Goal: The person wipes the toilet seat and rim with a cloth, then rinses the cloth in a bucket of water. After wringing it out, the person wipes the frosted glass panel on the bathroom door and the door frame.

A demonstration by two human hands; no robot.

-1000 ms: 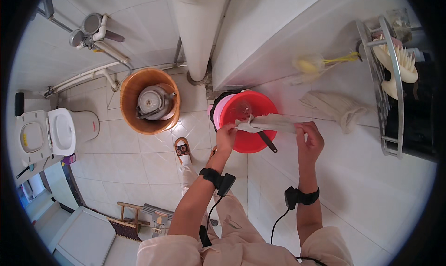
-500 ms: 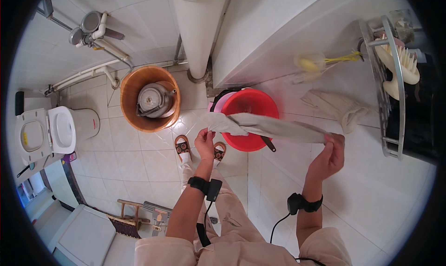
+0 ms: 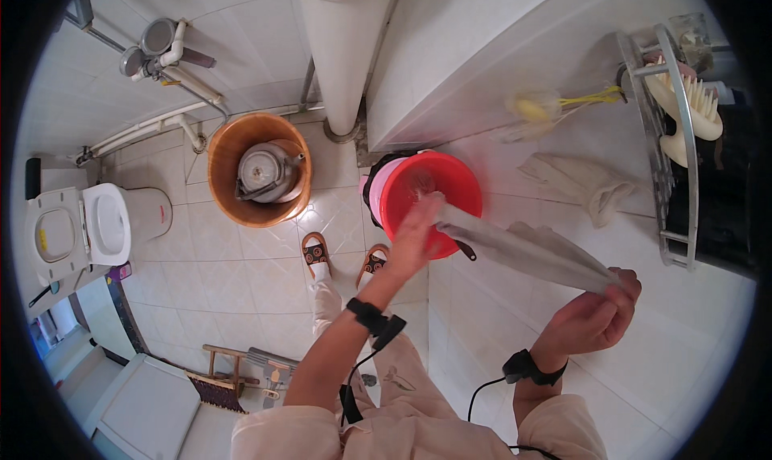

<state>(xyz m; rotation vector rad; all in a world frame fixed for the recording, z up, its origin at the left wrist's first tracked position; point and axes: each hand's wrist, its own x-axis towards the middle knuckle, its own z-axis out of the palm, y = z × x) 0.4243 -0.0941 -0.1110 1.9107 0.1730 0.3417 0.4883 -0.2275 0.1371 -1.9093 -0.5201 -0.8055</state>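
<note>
A long, light-grey strip of cloth stretches slantwise over the right side of the red bucket. My right hand is closed on its lower right end, to the right of the bucket. Over the front part of the bucket is my left hand, blurred by motion. Its fingertips meet the upper left end of the cloth, and the blur hides whether they grip it. A dark handle sticks out at the bucket's near rim.
Beyond my feet stands a wooden tub holding a metal kettle. Another beige cloth hangs on the right wall, near a metal rack with a brush. A white toilet is at far left, a small folding stool nearer.
My left hand has moved right and away from me, over the bucket. The right hand has shifted right and nearer, so the cloth now slants down to the right and has partly spread apart.
</note>
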